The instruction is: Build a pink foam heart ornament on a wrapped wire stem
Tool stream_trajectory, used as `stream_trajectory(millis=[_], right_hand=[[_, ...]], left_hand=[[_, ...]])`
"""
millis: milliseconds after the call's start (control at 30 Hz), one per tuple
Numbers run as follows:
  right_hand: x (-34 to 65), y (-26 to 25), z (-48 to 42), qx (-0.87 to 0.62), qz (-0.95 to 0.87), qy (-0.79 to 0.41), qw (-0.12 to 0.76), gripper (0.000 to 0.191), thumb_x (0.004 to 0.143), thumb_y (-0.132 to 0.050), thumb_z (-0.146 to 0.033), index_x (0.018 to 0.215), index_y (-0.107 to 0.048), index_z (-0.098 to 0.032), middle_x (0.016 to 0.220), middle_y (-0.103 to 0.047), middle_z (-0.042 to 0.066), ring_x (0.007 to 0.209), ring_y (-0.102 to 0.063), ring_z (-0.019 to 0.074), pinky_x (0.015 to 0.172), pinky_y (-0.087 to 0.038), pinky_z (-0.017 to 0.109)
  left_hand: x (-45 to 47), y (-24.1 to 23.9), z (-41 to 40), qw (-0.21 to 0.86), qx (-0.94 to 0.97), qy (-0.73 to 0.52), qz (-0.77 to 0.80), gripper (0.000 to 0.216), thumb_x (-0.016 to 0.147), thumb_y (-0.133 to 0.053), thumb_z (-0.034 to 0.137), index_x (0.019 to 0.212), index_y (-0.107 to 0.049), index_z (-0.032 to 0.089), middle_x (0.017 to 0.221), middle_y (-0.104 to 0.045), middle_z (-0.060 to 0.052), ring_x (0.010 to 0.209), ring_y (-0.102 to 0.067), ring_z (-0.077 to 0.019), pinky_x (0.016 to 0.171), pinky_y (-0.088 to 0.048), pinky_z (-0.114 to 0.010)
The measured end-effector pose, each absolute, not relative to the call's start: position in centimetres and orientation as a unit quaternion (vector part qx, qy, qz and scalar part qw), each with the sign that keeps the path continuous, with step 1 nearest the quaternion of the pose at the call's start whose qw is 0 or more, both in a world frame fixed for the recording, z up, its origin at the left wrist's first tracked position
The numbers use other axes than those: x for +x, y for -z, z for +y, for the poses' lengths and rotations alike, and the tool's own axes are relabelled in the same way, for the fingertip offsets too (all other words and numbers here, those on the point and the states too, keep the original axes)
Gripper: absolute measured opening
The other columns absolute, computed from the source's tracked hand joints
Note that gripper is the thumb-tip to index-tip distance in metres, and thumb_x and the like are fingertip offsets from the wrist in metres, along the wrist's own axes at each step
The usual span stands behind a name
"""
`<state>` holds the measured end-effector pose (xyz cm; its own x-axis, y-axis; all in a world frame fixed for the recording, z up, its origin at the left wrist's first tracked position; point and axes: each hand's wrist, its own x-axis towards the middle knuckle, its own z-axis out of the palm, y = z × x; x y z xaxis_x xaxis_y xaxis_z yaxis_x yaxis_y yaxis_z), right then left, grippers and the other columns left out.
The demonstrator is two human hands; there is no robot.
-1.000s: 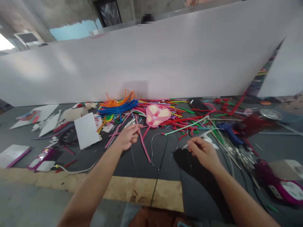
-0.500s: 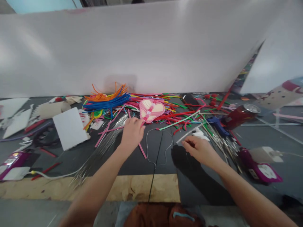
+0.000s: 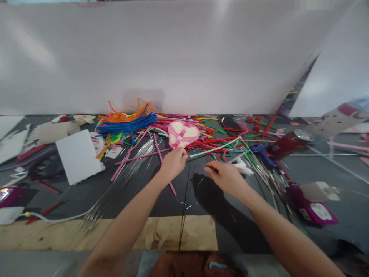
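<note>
A thin silvery wire (image 3: 197, 196) is bent into an open loop above the black table, its low point near a dark seam. My right hand (image 3: 226, 176) pinches the wire where one side of the loop rises to its fingertips. My left hand (image 3: 174, 163) is closed too, apparently on the loop's other side, though its fingers hide that part. Just beyond the left fingers lies a heart-shaped piece (image 3: 183, 134) in pink and cream with small pink flowers. A mint-green pipe cleaner (image 3: 215, 149) with a pink tip stretches from beside those fingers to the right.
Orange and blue pipe cleaners (image 3: 128, 125) are heaped at the back left. Bundled silver stems (image 3: 127, 173) lie left, near a white card (image 3: 77, 157). To the right are a blue glue gun (image 3: 264, 154), a red can (image 3: 292, 144) and a purple power strip (image 3: 313, 206).
My left hand has moved right, to the top of the wire loop. My right hand has moved left and left the clear stick area. The wire loop has been picked up and shifted.
</note>
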<state>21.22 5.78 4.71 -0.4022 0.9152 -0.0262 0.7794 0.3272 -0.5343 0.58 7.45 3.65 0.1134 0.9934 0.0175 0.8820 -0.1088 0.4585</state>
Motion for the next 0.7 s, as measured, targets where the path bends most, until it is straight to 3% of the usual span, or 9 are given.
stream_trajectory(millis=[100, 200, 700], right_hand=[[18.8, -4.7, 6.4, -0.501, -0.799, -0.299, 0.145, 0.025, 0.088, -0.044, -0.03, 0.079, -0.065, -0.02, 0.065, -0.067, 0.0, 0.057, -0.059, 0.0138, 0.053, -0.033, 0.023], [17.0, -4.7, 6.4, -0.489, -0.798, -0.319, 0.152, 0.027, 0.088, -0.045, -0.031, 0.072, -0.064, -0.021, 0.062, -0.066, -0.001, 0.056, -0.059, 0.0129, 0.052, -0.033, 0.022], [16.1, -4.1, 5.6, -0.491, -0.798, -0.31, 0.158, 0.024, 0.089, -0.047, -0.03, 0.078, -0.067, -0.022, 0.062, -0.067, 0.001, 0.054, -0.059, 0.0125, 0.052, -0.034, 0.021]], left_hand=[[0.1, -3.6, 6.5, 0.37, 0.598, -0.308, 0.641, 0.013, 0.086, -0.046, 0.026, 0.093, -0.054, 0.018, 0.089, -0.069, -0.006, 0.078, -0.067, -0.0174, 0.064, -0.051, -0.028], [0.2, -3.3, 5.6, 0.534, 0.451, -0.425, 0.576, 0.016, 0.083, -0.054, 0.029, 0.094, -0.054, 0.017, 0.091, -0.069, -0.008, 0.081, -0.068, -0.0178, 0.063, -0.054, -0.027], [0.9, -3.8, 4.6, 0.635, 0.321, -0.472, 0.521, 0.034, 0.072, -0.069, 0.04, 0.094, -0.064, 0.014, 0.088, -0.072, -0.009, 0.084, -0.067, -0.0184, 0.074, -0.049, -0.027]])
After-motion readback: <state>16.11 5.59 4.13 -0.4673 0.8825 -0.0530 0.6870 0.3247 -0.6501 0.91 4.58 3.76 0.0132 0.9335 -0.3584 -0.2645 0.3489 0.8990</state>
